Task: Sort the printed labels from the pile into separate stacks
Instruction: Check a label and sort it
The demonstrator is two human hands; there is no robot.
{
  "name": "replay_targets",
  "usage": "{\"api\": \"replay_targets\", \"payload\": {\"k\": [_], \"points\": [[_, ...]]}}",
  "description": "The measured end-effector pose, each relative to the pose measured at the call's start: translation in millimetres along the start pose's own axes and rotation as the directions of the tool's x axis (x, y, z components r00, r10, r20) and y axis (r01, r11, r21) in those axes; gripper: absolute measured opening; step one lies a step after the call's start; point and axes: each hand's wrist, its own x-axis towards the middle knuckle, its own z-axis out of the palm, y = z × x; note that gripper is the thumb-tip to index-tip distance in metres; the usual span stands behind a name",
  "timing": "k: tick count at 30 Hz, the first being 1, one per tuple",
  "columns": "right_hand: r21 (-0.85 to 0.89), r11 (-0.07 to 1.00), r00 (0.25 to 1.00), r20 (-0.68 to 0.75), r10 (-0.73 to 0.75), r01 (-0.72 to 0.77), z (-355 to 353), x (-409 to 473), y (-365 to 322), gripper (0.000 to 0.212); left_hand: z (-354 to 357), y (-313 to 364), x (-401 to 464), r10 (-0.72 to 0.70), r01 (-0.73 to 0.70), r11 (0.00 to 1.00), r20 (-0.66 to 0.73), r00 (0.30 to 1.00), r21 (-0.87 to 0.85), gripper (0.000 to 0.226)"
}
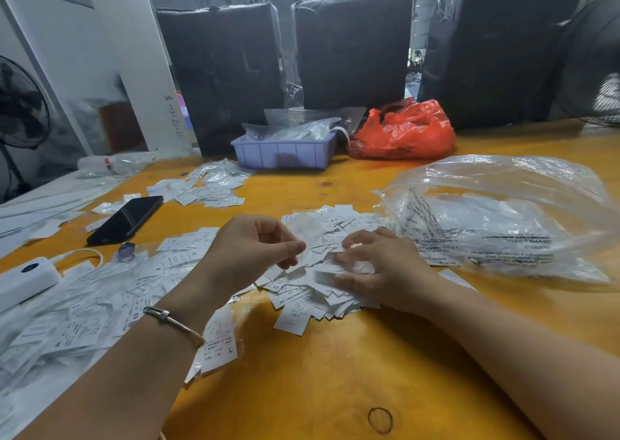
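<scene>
A loose pile of small white printed labels lies in the middle of the yellow table. My left hand hovers over the pile's left edge and pinches a blurred white label between thumb and fingers. My right hand rests on the right side of the pile, its curled fingers gripping a few labels. More labels lie spread at the left and in a far group. A label marked L sits under my left wrist.
A black phone and a white power bank lie at the left. A large clear plastic bag sits at the right. Behind are a lilac bin, a red bag and black wrapped bales. A rubber band lies near me.
</scene>
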Motion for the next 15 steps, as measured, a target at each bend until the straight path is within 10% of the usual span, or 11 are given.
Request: {"api": "replay_targets", "payload": {"k": [8,15], "points": [[0.083,0.983,0.922,-0.37,-0.12,0.161,-7,-7,2,0.005,-1,-1,0,0.007,-0.007,1.0,0.003,1.0,-0.004,0.008],[0.166,0.982,0.888,-0.461,0.0,0.087,-11,-10,3,0.023,1,-3,1,0.015,-0.015,1.0,0.029,0.999,0.018,0.009]]}}
